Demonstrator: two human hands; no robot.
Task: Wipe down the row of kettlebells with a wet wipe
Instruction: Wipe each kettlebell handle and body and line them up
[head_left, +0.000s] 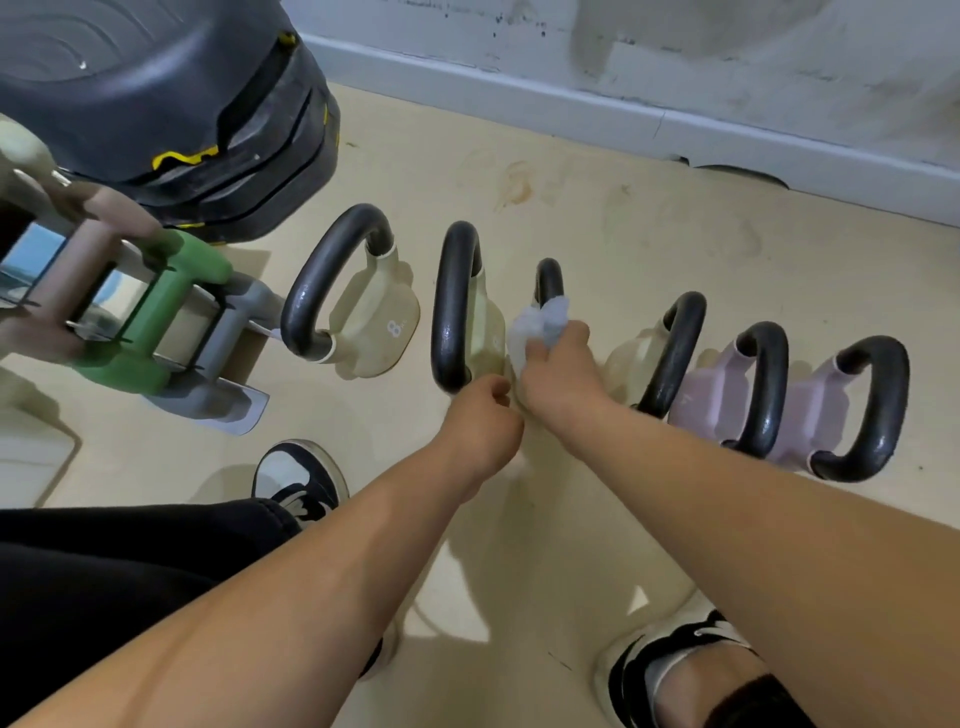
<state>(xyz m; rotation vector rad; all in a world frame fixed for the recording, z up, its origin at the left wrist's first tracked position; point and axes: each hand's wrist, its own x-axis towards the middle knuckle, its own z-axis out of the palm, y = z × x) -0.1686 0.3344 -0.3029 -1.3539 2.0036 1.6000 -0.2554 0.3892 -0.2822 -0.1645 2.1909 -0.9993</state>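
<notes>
Kettlebells (454, 306) stand six in a row. Our left hand (485, 421) curls at the base of the third kettlebell (549, 280); we cannot tell if it grips. Just beyond, our right hand (558, 364) clutches the bunched wet wipe (537, 322) against its handle. We judge ourselves midway, with three to its right probably left.

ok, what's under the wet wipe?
The third kettlebell from the left; only its black handle shows above the wet wipe. The wipe and right hand cover its body.

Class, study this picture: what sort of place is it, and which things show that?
Probably a gym or workout room: a row of kettlebells on the floor, dumbbells on a rack at left, and stacked dark platforms, perhaps aerobic steps.
</notes>
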